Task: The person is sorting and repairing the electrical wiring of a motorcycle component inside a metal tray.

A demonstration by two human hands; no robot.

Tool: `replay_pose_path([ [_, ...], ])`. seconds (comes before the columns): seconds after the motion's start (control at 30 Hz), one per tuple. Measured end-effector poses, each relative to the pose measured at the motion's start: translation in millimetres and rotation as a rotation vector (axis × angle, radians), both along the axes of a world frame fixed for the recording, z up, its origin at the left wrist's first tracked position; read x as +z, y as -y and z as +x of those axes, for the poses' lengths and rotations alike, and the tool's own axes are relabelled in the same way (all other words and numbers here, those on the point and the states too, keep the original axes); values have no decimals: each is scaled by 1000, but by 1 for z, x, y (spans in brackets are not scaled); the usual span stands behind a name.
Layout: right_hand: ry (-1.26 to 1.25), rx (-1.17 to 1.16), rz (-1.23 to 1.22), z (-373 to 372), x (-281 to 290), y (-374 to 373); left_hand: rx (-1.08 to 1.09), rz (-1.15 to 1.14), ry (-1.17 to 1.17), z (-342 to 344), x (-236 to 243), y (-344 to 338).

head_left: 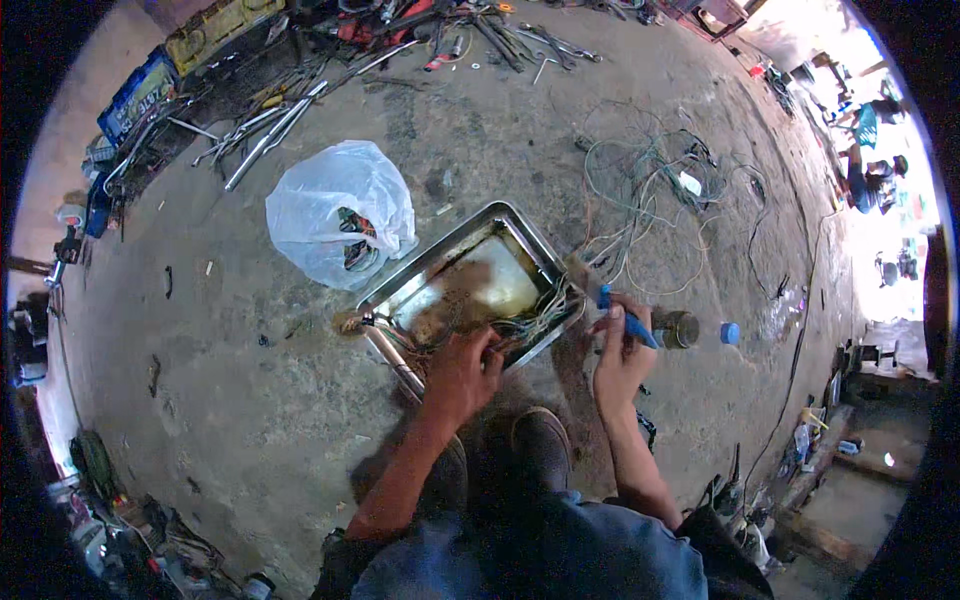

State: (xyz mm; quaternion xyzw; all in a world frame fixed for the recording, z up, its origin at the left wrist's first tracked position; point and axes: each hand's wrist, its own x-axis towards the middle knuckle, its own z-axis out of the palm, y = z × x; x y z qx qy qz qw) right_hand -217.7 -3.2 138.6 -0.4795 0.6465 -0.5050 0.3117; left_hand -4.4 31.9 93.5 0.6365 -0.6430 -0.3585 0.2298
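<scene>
A shallow metal tray (500, 211) lies on the ground before my feet, with brownish liquid pooled in it. My left hand (463, 378) is over its near side, fingers closed on a wiring harness (535, 322) whose thin wires run along the tray's near and right sides. Just right of the tray, my right hand (622, 350) grips a paintbrush (640, 330) by its blue handle. The brush's pale bristles point up and left, close to the tray's right corner. Exactly which wires my left fingers pinch is hidden.
Right of my right hand stands a jar (682, 329) of dark liquid, with a blue cap (730, 333) beside it. A white plastic bag (335, 205) sits behind the tray. Loose wires (650, 180) tangle at the far right; tools (500, 40) are heaped at the back.
</scene>
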Motion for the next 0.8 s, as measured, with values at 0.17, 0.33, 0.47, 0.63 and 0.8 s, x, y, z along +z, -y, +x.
replay_pose_path([
  [0.17, -251, 315, 78, 2, -3, 22, -164, -63, 130, -15, 0, 1],
  [0.33, -304, 704, 114, -7, -26, 31, -74, -203, 127, -16, -29, -8],
  [0.47, -413, 945, 89, -28, 15, 25, -157, -117, 183, -13, -25, -2],
  [0.63, -496, 651, 295, -12, 35, 124, -218, -12, 106, -5, -33, -4],
  [0.8, -823, 180, -297, -49, -80, 292, -252, -108, 80, -30, -58, -4],
])
